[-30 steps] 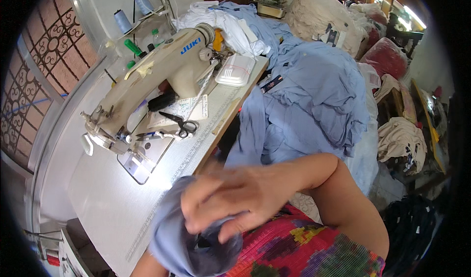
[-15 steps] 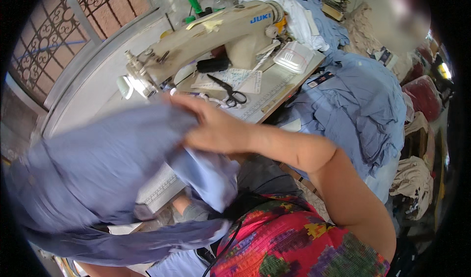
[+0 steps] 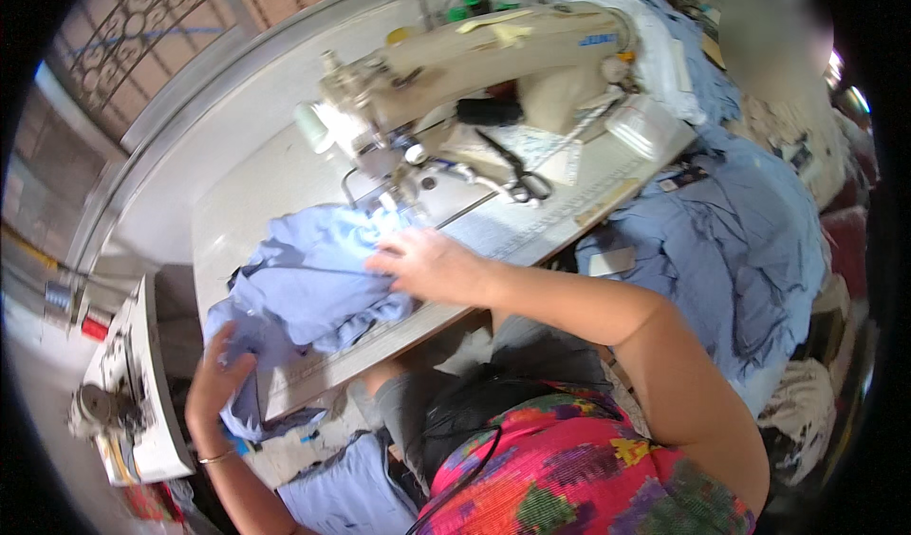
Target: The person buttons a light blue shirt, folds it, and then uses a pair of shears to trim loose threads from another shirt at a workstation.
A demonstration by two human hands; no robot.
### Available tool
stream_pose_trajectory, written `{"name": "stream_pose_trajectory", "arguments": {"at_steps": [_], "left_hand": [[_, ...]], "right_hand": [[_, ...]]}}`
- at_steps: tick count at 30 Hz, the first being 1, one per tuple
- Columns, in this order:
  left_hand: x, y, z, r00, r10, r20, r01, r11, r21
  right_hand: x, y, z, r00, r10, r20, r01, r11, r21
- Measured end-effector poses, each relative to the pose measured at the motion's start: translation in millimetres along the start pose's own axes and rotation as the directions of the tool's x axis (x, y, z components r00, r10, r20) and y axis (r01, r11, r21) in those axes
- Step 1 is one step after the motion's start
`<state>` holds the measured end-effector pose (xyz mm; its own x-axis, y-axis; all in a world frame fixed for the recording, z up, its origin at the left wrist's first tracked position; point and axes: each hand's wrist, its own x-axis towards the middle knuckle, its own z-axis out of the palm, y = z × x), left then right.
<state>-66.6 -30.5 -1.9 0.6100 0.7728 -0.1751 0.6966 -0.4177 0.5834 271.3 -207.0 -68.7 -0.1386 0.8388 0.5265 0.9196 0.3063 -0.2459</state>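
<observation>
A light blue garment (image 3: 313,288) lies bunched on the sewing table's front, its far edge by the lit needle area of a beige sewing machine (image 3: 493,61). My right hand (image 3: 432,265) is at the cloth's right side just below the needle, fingers curled onto a fold. At the left end, where the cloth hangs over the table edge, my left hand (image 3: 220,374) touches it with thumb and fingers apart. Black scissors (image 3: 517,167) lie right of the needle, beside a twisted white strip (image 3: 474,179) and a patterned paper.
A large heap of blue garments (image 3: 721,250) rises to the right of the table. A clear plastic box (image 3: 641,129) sits at the table's right end. Another machine (image 3: 133,402) stands at lower left. More folded blue cloth (image 3: 351,488) is below, near my legs.
The garment, earlier lifted and swept to the left in my right hand, is now down on the table by the needle. My left hand has come up to its left end. The view has shifted left.
</observation>
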Motion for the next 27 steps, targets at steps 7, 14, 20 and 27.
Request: {"name": "stream_pose_trajectory", "arguments": {"at_steps": [7, 14, 20, 27], "left_hand": [[3.6, -30.2, 46.2, 0.902, 0.231, -0.364, -0.135, 0.953, 0.272], [-9.7, -8.1, 9.8, 0.852, 0.155, -0.500, -0.137, 0.988, 0.072], [-42.0, 9.1, 24.5, 0.970, 0.241, 0.020, -0.241, 0.969, 0.043], [-37.8, 20.1, 47.9, 0.911, 0.395, 0.119, -0.410, 0.901, 0.142]], "right_hand": [[-7.8, 23.8, -21.5, 0.930, 0.348, 0.116, -0.334, 0.671, 0.662], [-5.5, 21.7, -41.4, 0.928, 0.350, 0.130, -0.308, 0.520, 0.797], [-16.6, 24.5, -80.5, 0.755, 0.118, 0.644, -0.443, 0.817, 0.370], [40.1, -16.5, -6.4, 0.997, -0.007, 0.073, -0.029, 0.877, 0.480]]}}
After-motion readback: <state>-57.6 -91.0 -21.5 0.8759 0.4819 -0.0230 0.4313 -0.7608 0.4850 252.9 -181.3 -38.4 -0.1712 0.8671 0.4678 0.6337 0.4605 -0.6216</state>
